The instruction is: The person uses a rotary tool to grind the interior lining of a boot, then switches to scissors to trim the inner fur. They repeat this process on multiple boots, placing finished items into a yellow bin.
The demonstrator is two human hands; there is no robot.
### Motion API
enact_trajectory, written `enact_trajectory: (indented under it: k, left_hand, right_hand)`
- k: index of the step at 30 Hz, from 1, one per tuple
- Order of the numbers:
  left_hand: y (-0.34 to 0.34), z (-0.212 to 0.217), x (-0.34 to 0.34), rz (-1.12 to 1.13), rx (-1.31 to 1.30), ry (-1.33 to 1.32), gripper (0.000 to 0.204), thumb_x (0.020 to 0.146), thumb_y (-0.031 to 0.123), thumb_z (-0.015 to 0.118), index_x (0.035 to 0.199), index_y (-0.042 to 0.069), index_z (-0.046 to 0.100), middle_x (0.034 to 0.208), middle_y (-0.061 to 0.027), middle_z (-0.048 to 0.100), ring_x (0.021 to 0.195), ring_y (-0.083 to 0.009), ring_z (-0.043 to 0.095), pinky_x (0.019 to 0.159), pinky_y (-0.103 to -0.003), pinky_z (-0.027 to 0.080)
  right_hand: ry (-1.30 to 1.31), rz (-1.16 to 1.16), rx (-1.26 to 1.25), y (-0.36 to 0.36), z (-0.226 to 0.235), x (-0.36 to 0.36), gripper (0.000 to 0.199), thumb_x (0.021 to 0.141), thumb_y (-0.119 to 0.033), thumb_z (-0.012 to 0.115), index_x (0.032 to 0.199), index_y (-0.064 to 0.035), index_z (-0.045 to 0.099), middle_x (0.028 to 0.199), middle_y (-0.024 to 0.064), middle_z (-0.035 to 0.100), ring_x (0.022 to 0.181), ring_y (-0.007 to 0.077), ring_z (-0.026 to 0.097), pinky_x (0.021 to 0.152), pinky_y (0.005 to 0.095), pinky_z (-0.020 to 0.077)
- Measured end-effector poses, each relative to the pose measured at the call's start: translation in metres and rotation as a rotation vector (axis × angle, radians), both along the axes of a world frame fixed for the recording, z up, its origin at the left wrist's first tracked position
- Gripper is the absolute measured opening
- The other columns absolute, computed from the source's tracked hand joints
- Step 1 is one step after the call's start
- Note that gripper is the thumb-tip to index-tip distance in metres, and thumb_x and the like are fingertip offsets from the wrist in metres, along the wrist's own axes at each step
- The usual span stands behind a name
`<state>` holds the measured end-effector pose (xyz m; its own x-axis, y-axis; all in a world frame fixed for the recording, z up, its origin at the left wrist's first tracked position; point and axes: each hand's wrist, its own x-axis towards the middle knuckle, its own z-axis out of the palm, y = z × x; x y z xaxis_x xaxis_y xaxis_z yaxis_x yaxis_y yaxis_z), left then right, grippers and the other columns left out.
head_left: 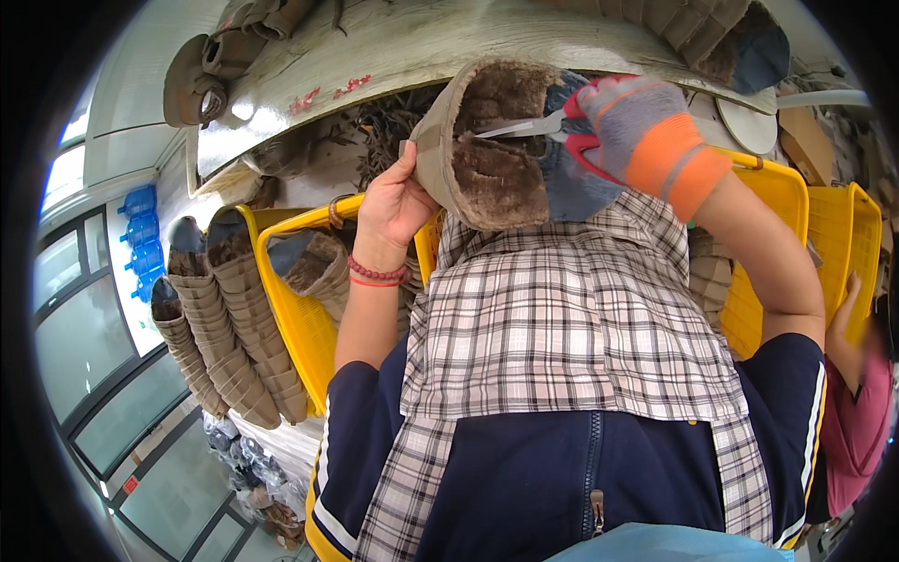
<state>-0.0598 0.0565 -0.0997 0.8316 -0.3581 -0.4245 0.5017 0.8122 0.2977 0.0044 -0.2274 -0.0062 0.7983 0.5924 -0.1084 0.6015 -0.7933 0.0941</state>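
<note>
My bare left hand [398,208] grips the outer edge of a fur-lined shoe upper [503,192], thumb along its tan side. The upper has brown plush inside and a blue-grey section on the right, and its opening faces me. In my right hand [646,139], gloved in grey, orange and red, is a pair of scissors [524,128]. The metal blades point left into the opening, over the brown plush. Whether the tips touch the lining I cannot tell. The glove covers most of the scissors' handles.
A pale worktable [412,56] stretches ahead, with more uppers [229,56] at its far left. Yellow crates [295,323] stand on both sides of me. Tall stacks of uppers [248,347] lean at left. Dark scraps [389,126] lie under the table edge. Another person [857,421] is at right.
</note>
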Motion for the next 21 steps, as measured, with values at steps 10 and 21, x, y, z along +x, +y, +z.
enact_trajectory:
  k: [10, 21]
  left_hand:
    - [0.003, -0.005, 0.006, -0.013, -0.112, 0.029, 0.032, 0.096, 0.018, 0.045, 0.122, 0.0, 0.049, 0.12, -0.0129, 0.057, 0.111, -0.0233, 0.054, 0.099, -0.037, 0.041]
    - [-0.001, -0.001, 0.006, -0.016, -0.056, 0.047, 0.032, 0.096, 0.019, 0.044, 0.122, 0.0, 0.049, 0.122, -0.0125, 0.055, 0.112, -0.0229, 0.053, 0.1, -0.036, 0.04]
  right_hand:
    - [-0.137, 0.123, -0.23, 0.015, -0.005, 0.022, 0.029, 0.075, -0.025, 0.067, 0.1, -0.0104, 0.062, 0.09, 0.0054, 0.064, 0.082, 0.0178, 0.063, 0.069, 0.0302, 0.0508]
    - [-0.092, 0.101, -0.255, 0.025, -0.022, 0.027, 0.025, 0.073, -0.026, 0.066, 0.093, -0.0116, 0.063, 0.083, 0.0056, 0.065, 0.078, 0.0211, 0.063, 0.067, 0.0316, 0.0488]
